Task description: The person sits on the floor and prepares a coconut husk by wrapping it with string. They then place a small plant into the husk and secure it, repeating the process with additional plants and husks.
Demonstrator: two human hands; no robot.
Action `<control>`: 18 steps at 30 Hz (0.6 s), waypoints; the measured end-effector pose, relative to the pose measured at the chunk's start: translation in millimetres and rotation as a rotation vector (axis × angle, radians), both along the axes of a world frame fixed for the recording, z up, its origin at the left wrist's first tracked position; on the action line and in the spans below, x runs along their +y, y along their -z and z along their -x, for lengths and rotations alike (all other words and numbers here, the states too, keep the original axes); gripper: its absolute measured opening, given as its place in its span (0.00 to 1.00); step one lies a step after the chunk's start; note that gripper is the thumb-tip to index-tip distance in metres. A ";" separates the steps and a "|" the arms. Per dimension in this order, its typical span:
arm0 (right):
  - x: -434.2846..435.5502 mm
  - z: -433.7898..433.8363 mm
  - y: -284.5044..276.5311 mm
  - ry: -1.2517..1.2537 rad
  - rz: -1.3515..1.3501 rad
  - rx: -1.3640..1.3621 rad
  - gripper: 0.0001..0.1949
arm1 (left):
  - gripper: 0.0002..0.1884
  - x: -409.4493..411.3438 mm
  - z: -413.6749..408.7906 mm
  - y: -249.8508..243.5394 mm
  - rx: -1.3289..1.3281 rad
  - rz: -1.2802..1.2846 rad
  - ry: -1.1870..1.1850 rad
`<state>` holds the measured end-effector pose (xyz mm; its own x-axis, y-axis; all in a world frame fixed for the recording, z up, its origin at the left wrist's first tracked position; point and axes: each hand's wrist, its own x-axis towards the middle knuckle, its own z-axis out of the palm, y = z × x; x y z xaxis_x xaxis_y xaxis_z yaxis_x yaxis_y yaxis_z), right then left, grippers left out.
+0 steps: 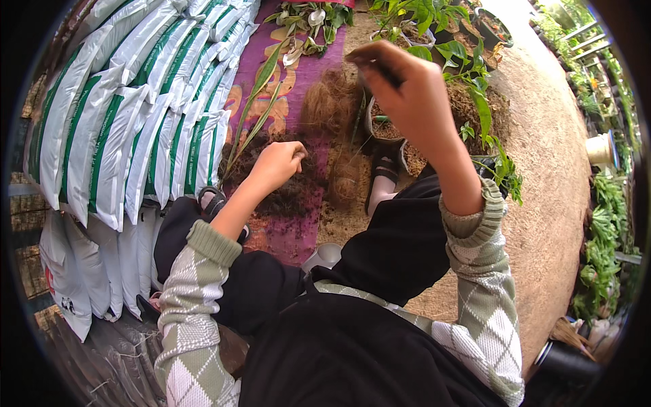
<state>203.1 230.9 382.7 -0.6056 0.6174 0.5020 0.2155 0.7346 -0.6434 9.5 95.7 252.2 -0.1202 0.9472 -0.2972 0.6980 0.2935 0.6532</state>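
Observation:
My left hand [278, 164] hovers with curled fingers over a dark heap of soil and roots [287, 196] on a purple printed sheet [300, 239]. Whether anything sits between its fingertips is unclear. Raised higher, my right hand [407, 96] is blurred by motion, its fingers bent. I cannot make out whether it holds something. Below and left of it lies a clump of brown fibre [330, 99], with looser, blurred fibre [348, 178] nearer me. A long-leaved plant [259, 84] leans by the heap's left side. Beneath my right wrist is a pot of brown chips [385, 122].
White and green filled sacks [168, 66] are stacked at the left. Leafy potted plants [473, 76] stand at the right. Uprooted leafy plants [315, 25] lie at the far end of the sheet. A whitish pot [325, 255] sits between my legs. A black spool [564, 358] is at lower right.

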 end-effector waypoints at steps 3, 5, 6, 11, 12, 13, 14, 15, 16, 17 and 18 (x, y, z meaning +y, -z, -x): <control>2.1 -8.4 -8.3 0.068 0.141 0.069 0.08 | 0.12 11.2 -3.4 19.2 0.074 0.119 0.033; 5.0 -10.0 -5.0 0.075 0.111 0.132 0.08 | 0.13 19.8 -13.0 34.5 0.194 0.091 0.026; 5.1 -11.1 -4.6 0.081 0.108 0.140 0.08 | 0.17 21.4 -16.9 52.3 0.171 -0.034 0.054; 3.4 -14.4 -0.3 0.057 0.087 0.160 0.08 | 0.37 24.7 -71.9 117.5 0.093 -0.272 0.130; 2.1 -15.0 -1.3 0.065 0.125 0.118 0.08 | 0.35 17.4 -88.2 138.5 0.085 -0.259 0.138; 3.7 -16.2 -0.9 0.075 0.117 0.112 0.08 | 0.34 9.7 -103.8 153.3 0.072 -0.245 0.153; 5.3 -17.2 1.1 0.082 0.109 0.106 0.08 | 0.32 5.5 -112.4 156.3 -0.268 0.053 0.273; 6.3 -18.5 2.2 0.091 0.103 0.097 0.08 | 0.31 0.5 -120.1 158.4 -0.608 0.358 0.390; 5.6 -19.2 2.6 0.084 0.142 0.112 0.08 | 0.29 -12.9 -128.8 161.3 -0.642 0.566 0.448; 7.0 -20.1 1.9 0.087 0.158 0.104 0.08 | 0.28 -21.6 -134.7 164.7 -0.674 0.774 0.505; 7.7 -24.2 0.4 0.102 0.171 0.091 0.08 | 0.27 -22.1 -135.0 168.1 -0.698 0.815 0.463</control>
